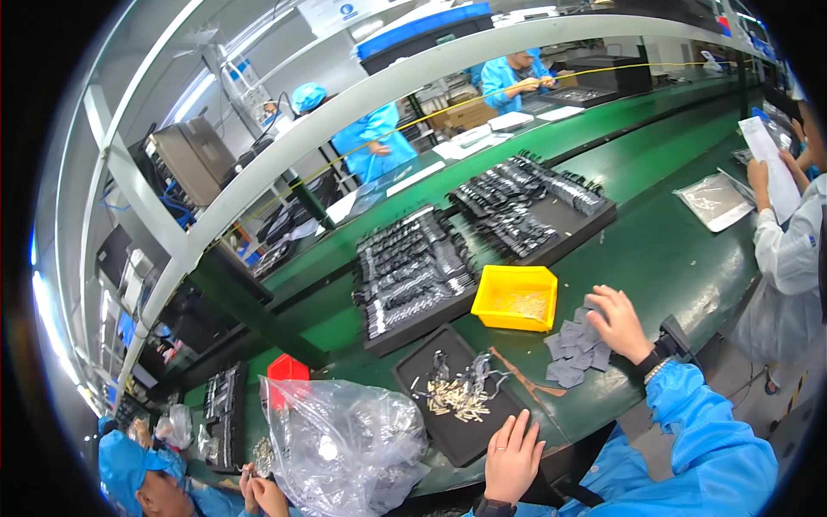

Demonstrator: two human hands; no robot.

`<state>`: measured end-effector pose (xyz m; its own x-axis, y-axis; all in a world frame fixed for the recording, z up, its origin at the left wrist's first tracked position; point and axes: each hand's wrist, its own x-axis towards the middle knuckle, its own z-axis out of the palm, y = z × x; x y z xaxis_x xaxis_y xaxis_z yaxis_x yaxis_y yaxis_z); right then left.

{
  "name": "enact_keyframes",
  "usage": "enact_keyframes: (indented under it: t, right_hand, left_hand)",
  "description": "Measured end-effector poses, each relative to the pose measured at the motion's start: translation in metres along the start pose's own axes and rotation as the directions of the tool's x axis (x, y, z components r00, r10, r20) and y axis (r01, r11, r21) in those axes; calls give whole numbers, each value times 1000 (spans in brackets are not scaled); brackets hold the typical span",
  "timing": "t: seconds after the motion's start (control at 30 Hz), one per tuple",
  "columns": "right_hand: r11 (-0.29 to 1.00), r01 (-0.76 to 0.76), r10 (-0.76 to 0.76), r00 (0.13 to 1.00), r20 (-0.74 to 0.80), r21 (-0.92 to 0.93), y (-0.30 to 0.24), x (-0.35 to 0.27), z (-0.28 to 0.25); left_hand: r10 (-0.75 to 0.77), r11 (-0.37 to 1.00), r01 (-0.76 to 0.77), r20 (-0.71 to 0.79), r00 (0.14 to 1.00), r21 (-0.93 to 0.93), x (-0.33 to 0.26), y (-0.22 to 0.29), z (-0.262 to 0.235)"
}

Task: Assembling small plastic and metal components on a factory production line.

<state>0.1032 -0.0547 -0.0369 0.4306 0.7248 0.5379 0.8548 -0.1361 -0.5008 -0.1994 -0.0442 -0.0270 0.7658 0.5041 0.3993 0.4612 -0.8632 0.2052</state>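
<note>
My left hand [514, 457] lies at the near right edge of a black tray [457, 444], palm down with its fingers stretched out. In that tray are a heap of small pale-gold pins [457, 398] and a few black-and-silver parts [479, 372]. Over a loose pile of flat grey square pieces [568, 349] is my right hand [620, 323], its fingers extended and touching the pile's right side. Whether a piece sits under those fingertips is hidden. Between the tray and the pile runs a thin brown strip [525, 375].
A yellow bin [515, 297] holds small pale pieces. Behind it stand black trays filled with rows of dark parts [413, 267]. To the left are a big clear plastic bag [345, 439] and a red bin [289, 370]. Co-workers sit at the left and stand at the right.
</note>
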Motion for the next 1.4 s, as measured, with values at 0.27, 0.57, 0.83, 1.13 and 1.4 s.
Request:
enact_keyframes:
  t: [0.27, 0.57, 0.83, 1.13, 1.4]
  right_hand:
    - [925, 221, -180, 971, -157, 308, -68, -1, -11]
    - [819, 382, -416, 909, -14, 428, -118, -22, 31]
    - [820, 445, -475, 880, -4, 360, -124, -28, 30]
    - [835, 427, -458, 889, 8, 347, -126, -29, 36]
    - [841, 399, -425, 905, -11, 367, -126, -29, 39]
  left_hand:
    - [-81, 978, 104, 133, 988, -180, 5, -32, -48]
    - [-108, 991, 106, -16, 994, -78, -4, -37, -22]
    - [8, 987, -24, -103, 995, -156, -19, -64, -21]
    - [55, 967, -79, -104, 993, -244, -26, -92, -36]
    - [-114, 989, 130, -210, 971, 66, -25, -68, -74]
